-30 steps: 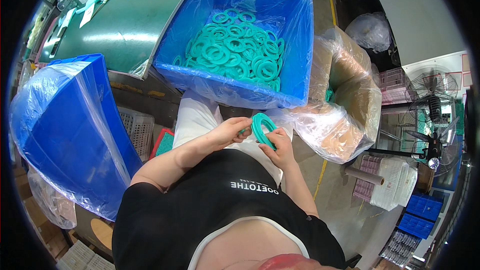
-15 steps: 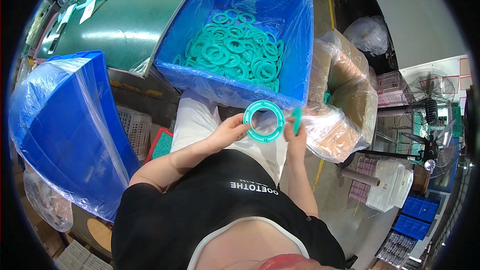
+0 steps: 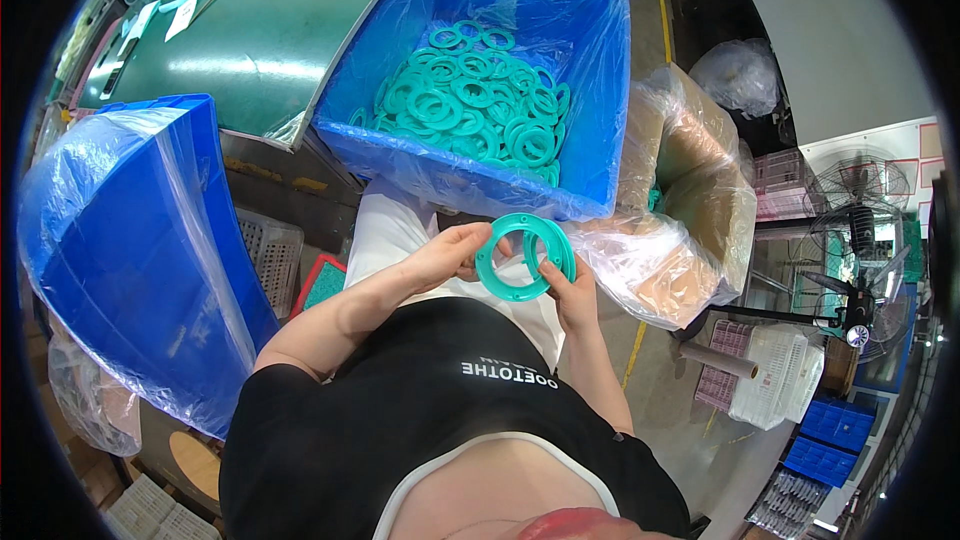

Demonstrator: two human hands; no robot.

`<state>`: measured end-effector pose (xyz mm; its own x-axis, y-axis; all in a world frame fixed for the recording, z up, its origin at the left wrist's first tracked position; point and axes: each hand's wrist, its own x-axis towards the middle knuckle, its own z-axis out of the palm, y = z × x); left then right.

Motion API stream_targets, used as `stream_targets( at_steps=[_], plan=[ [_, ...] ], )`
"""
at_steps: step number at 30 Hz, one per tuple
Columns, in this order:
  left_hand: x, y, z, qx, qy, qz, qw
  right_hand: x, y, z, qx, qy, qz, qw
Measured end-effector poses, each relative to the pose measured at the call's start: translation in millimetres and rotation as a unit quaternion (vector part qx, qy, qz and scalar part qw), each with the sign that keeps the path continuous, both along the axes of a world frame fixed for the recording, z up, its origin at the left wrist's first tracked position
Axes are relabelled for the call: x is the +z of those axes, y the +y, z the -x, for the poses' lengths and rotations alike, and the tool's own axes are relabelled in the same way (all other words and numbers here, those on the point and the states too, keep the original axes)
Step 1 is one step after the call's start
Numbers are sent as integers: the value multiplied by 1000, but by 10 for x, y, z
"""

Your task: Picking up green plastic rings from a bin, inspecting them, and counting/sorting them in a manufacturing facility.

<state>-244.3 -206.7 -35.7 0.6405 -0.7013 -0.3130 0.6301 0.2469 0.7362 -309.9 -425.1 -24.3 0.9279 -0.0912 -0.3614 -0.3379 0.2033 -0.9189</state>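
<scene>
A teal ring (image 3: 523, 257) is held w/ both hands just above the lap, approx. centre of view. Left hand (image 3: 448, 256) is clamped on its rim at 9 o'clock, right hand (image 3: 570, 290) at 4 o'clock; hands apart, ring betw. them. At 12, beyond the ring, a blue bin (image 3: 600, 90) w/ plastic liner is seen, filled w/ more teal rings (image 3: 470, 100). At 3, a lined cardboard box (image 3: 700, 190).
</scene>
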Motion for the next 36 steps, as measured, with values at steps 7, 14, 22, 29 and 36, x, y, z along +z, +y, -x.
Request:
stream_targets(
  at_steps=[7,14,22,29,36],
  plan=[
    [-43,21,-65,-49,-43,0,998,11,0,42,10,4,-4,1000],
    [-42,-66,-61,99,-424,-320,841,-52,-60,80,-1,31,-15,999],
    [235,-53,-139,22,-498,-296,815,-29,-120,89,-20,45,-21,999],
    [71,-32,-158,-81,-484,-273,828,-70,-150,126,24,60,11,998],
    [-130,-116,-80,34,-557,-281,780,-64,-184,103,24,57,1,998]
  ],
)
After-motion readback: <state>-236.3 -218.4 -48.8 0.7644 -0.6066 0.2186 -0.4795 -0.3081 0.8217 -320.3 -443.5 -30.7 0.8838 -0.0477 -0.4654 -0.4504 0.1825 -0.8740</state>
